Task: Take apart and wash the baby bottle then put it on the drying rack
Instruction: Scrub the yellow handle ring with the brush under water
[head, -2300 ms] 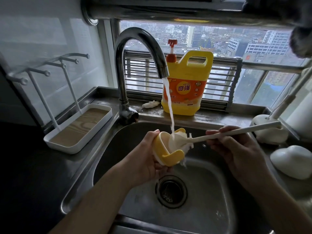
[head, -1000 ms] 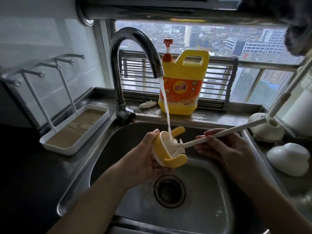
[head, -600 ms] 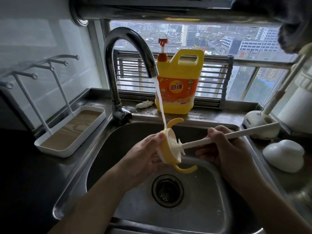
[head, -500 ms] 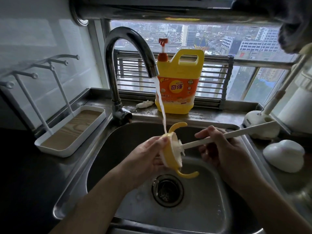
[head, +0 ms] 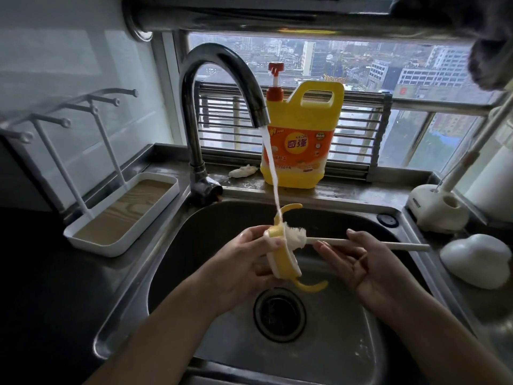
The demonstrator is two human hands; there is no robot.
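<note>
The yellow plastic bottle collar with two curved side handles [head: 283, 258] is held on edge at the centre of the frame, over the stainless steel sink [head: 347, 345] and just above its round drain [head: 279, 314]. One handle points up into the stream of tap water [head: 270, 168]; the other hangs down. The left hand [head: 238, 263] grips the collar by its rim, fingers curled behind and thumb on top. The right hand [head: 358, 269] lies palm up, fingers nearly straight, thumb pinching the white long-handled bottle brush [head: 399, 246], whose sponge head presses into the collar's open face.

The collar looks light, rigid and thin-walled, and wet with soap it is likely slippery. The rim or a handle seems the surest place to hold it; squeezing the ring across its width could make it pop out.

The water falls from a dark curved faucet [head: 222, 61] in the upper middle. Behind stands a yellow detergent jug with a red pump [head: 302, 140] on the steel table [head: 347, 191]. At the left sits the white drying rack with upright pegs [head: 91, 247], holding nothing.
</note>
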